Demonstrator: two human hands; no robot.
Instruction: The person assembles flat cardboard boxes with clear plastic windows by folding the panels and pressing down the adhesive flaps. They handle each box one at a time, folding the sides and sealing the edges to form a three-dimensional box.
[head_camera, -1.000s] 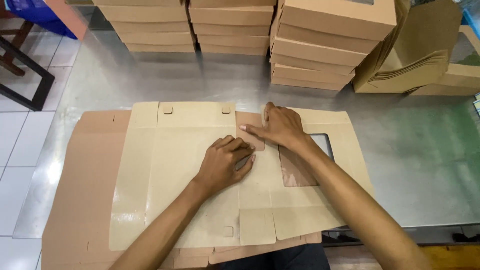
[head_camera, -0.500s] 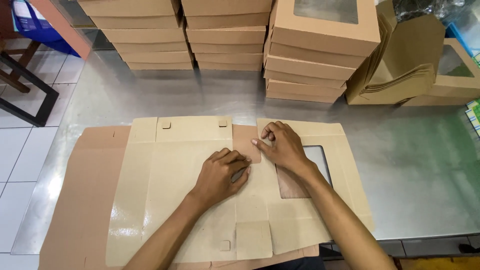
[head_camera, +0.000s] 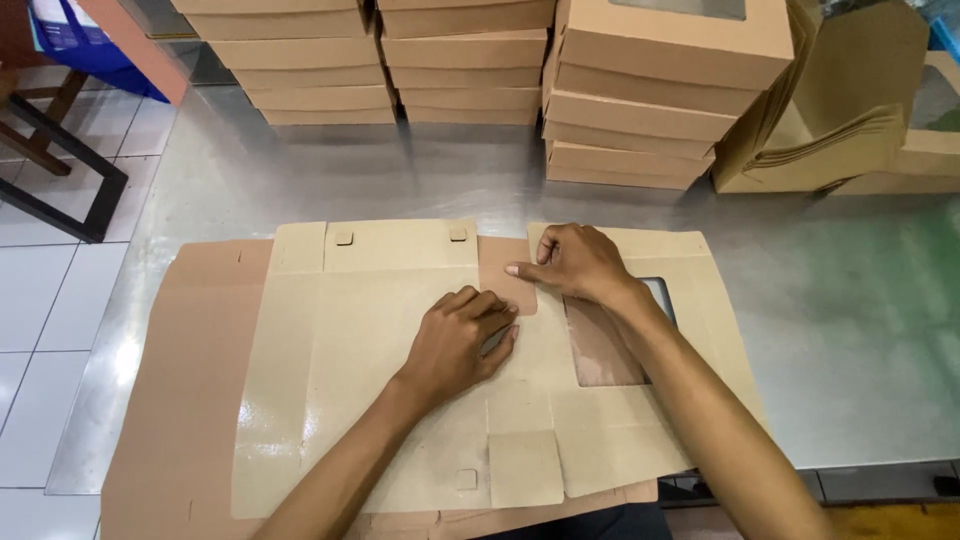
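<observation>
Both hands flat on unfolded tan cardboard box blank (head_camera: 400, 360), left hand (head_camera: 455, 340) pinning, right hand (head_camera: 575, 262) open-fingered creasing flap, gripping nothing.

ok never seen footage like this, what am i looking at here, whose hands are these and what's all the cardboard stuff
There is no machine here: a person wears a camera on the head, so the single picture looks down at that person's own two bare hands. They work at a shiny metal table. Flat on it lies an unfolded brown cardboard box blank, with flaps, small slots and a cut-out window, on top of more flat blanks. The left hand presses palm-down on the middle of the blank. The right hand rests beside it, fingertips on a small flap near the top edge. Neither hand grips anything; both just press on the card. Along the far side stand stacks of finished flat boxes, some with windows in the lid.
</observation>
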